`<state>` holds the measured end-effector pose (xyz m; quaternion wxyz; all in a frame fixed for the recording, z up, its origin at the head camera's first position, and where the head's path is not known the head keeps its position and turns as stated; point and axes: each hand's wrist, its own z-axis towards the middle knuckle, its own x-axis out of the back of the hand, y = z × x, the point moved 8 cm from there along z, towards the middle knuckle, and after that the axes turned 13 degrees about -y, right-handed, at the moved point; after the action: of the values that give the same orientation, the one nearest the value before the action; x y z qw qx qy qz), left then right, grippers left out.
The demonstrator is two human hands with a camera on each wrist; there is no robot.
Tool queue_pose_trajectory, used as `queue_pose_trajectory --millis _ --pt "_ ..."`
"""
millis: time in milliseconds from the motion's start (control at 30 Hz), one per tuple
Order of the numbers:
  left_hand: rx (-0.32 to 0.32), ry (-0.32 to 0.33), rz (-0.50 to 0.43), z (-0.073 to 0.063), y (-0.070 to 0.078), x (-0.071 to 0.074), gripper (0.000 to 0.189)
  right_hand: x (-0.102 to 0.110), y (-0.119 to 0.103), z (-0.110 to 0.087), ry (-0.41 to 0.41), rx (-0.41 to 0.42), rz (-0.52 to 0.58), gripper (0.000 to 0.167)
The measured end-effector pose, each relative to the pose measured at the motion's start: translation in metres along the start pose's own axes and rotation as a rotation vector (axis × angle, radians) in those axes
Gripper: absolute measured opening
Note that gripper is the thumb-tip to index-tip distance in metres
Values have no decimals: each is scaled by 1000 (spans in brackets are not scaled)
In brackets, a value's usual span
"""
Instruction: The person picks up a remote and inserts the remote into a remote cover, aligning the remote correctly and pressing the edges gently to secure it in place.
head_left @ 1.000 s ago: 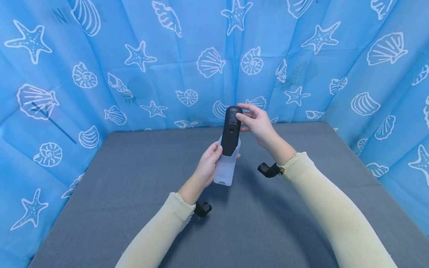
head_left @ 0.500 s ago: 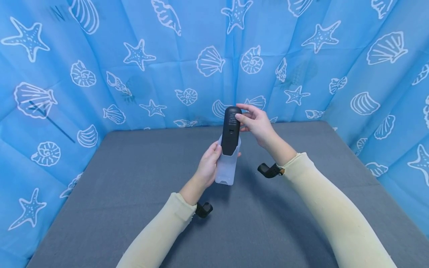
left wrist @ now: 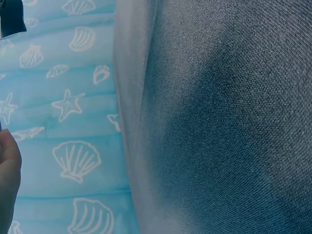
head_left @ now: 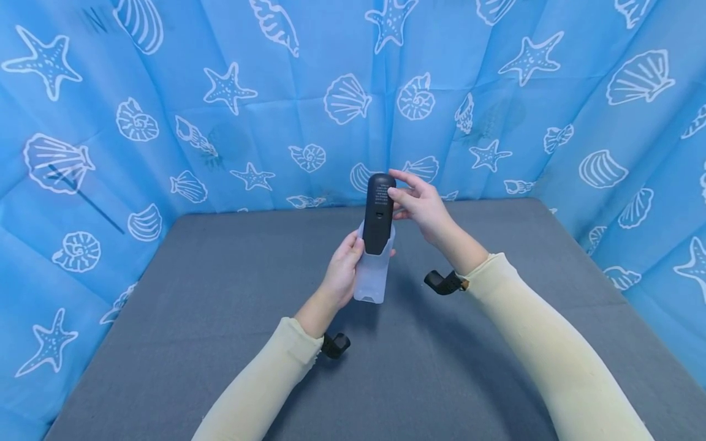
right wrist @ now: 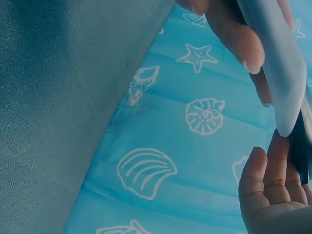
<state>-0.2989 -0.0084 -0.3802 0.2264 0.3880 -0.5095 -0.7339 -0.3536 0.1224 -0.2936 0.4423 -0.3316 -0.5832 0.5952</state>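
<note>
A black remote control [head_left: 379, 211] is held above the table with its back up, showing small printed text and a notched cover. Its lower part sits inside a translucent white sleeve [head_left: 371, 278]. My left hand [head_left: 343, 269] grips the sleeve, thumb along its left edge and fingers behind. My right hand [head_left: 421, 202] pinches the upper end of the remote, thumb on the back near the right edge. In the right wrist view, the sleeve [right wrist: 280, 63] lies between the left hand's fingers [right wrist: 239, 39], and the right hand [right wrist: 273, 190] is at the dark remote [right wrist: 301, 146].
A grey cloth-covered table [head_left: 248, 275] lies below both hands. Blue curtains [head_left: 309, 55] with white shells and starfish stand behind it and at both sides. Black camera mounts are strapped at the left wrist [head_left: 335, 346] and right wrist [head_left: 443, 282].
</note>
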Motion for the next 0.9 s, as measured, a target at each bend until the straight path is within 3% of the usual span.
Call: queue_pose_trajectory --millis 500,900 --pt "32 24 -13 0 -2 0 44 -4 -3 -2 -13 6 -16 50" --pt "19 31 -48 -2 -2 0 44 -6 0 -2 -6 -12 -22 49"
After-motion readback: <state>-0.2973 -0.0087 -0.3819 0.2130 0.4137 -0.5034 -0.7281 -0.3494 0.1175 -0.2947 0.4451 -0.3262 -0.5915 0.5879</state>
